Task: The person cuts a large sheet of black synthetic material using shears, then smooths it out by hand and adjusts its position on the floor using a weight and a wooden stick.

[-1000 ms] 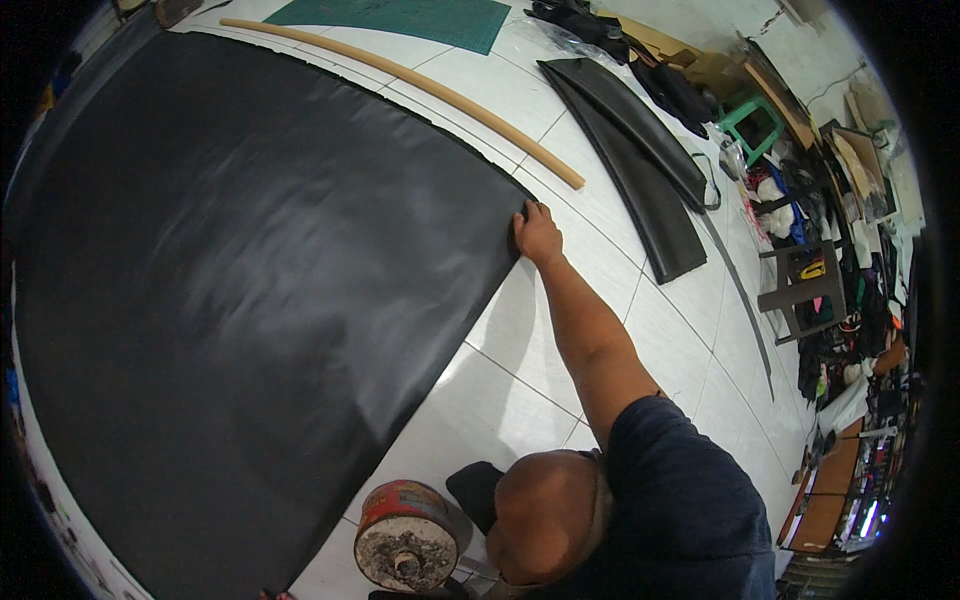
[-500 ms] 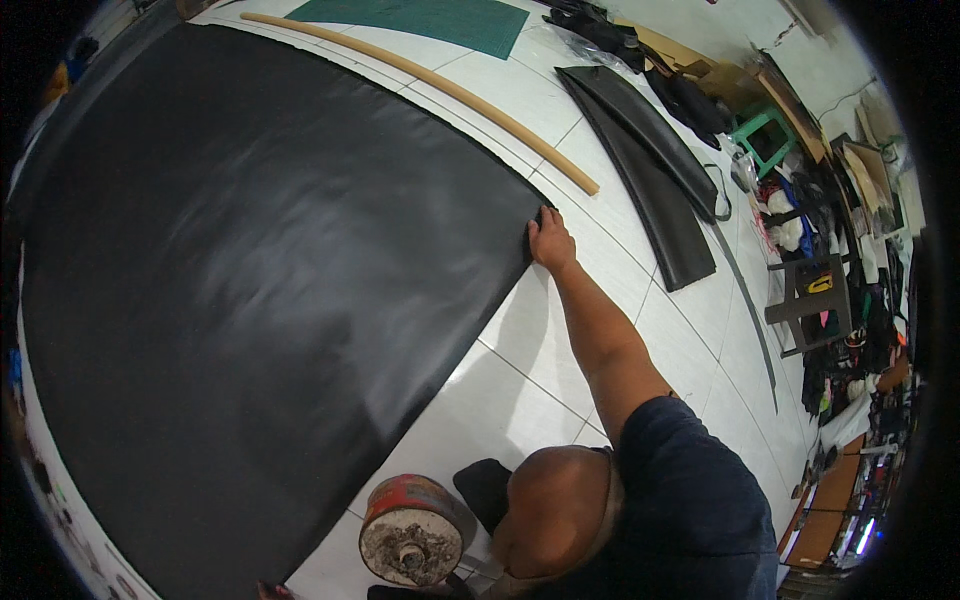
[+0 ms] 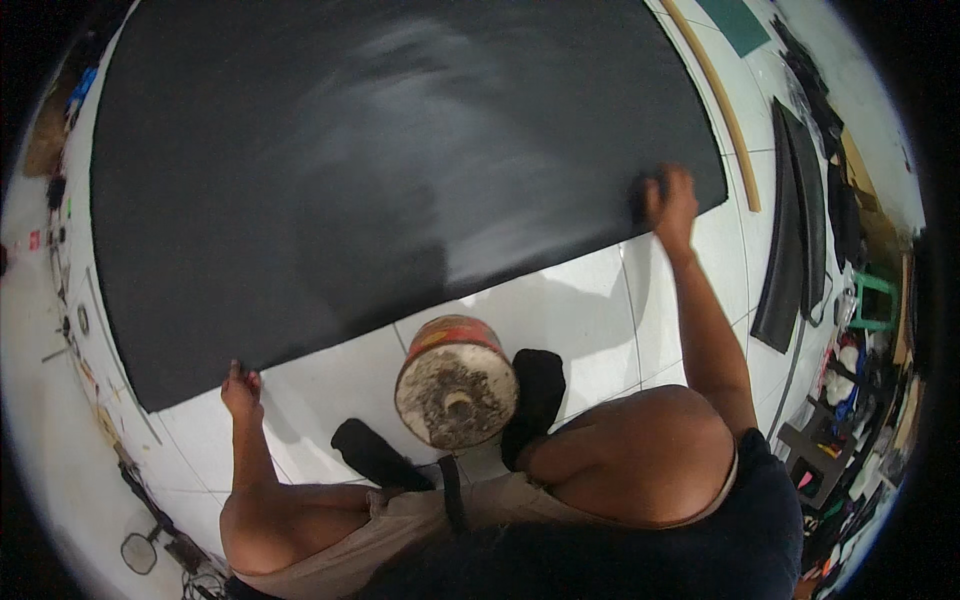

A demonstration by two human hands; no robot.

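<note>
A large black sheet (image 3: 400, 170) lies spread over the white tiled floor (image 3: 590, 310) and fills the upper view. My left hand (image 3: 240, 387) is closed at the sheet's near left corner, pinching its edge. At the near right corner my right hand (image 3: 672, 203) grips the edge of the sheet, arm stretched out. A round red drum with a dirty pale end (image 3: 457, 380) stands on the floor between my knees, close to the sheet's near edge. My black-socked feet (image 3: 538, 400) flank the drum.
A long wooden strip (image 3: 720, 100) lies beyond the sheet's right edge, with curved black panels (image 3: 790, 240) further right. A green mat (image 3: 740, 25) sits at the top right. A green stool (image 3: 872, 298) and clutter line the right side; small tools lie along the left rim.
The view has swung down and left, so the sheet now fills the top. My left hand has come into view at the near left corner. My right hand stays at the right corner.
</note>
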